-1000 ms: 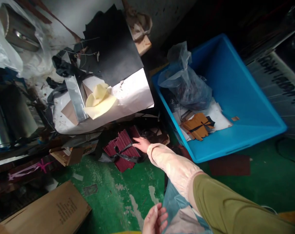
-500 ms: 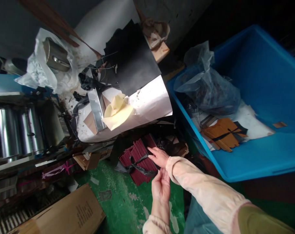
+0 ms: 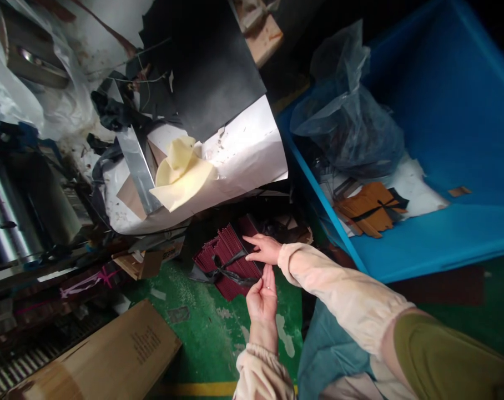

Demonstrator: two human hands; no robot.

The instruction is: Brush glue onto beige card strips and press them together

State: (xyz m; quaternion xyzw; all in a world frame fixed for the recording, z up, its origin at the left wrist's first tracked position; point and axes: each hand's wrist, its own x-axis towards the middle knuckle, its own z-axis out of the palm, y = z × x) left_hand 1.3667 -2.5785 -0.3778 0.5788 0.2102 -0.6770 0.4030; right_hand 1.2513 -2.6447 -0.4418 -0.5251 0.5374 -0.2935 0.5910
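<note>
A bundle of maroon folded pieces (image 3: 223, 244), tied round with a black strip (image 3: 221, 269) in a bow, lies low in the middle of the view, a dark flat piece along its right side. My right hand (image 3: 265, 249) reaches in from the right, fingers stretched and apart, their tips at the bundle's right edge. Just below, my left hand (image 3: 262, 300) is turned palm up with its fingers extended, the tips close to the bundle's lower right corner. Whether the fingertips press on the bundle I cannot tell.
To the right stands a blue bin (image 3: 435, 244) with a clear plastic bag (image 3: 352, 128) and a tied orange-brown bundle (image 3: 366, 208). A white-covered surface (image 3: 252, 150) with a yellow sheet (image 3: 183, 175) rises behind. A cardboard box (image 3: 110, 350) sits lower left on the green floor (image 3: 202, 333).
The whole view has shifted, bringing the scene somewhat up and left. My right fingers are spread further apart, and my left hand stays below them beside the maroon bundle.
</note>
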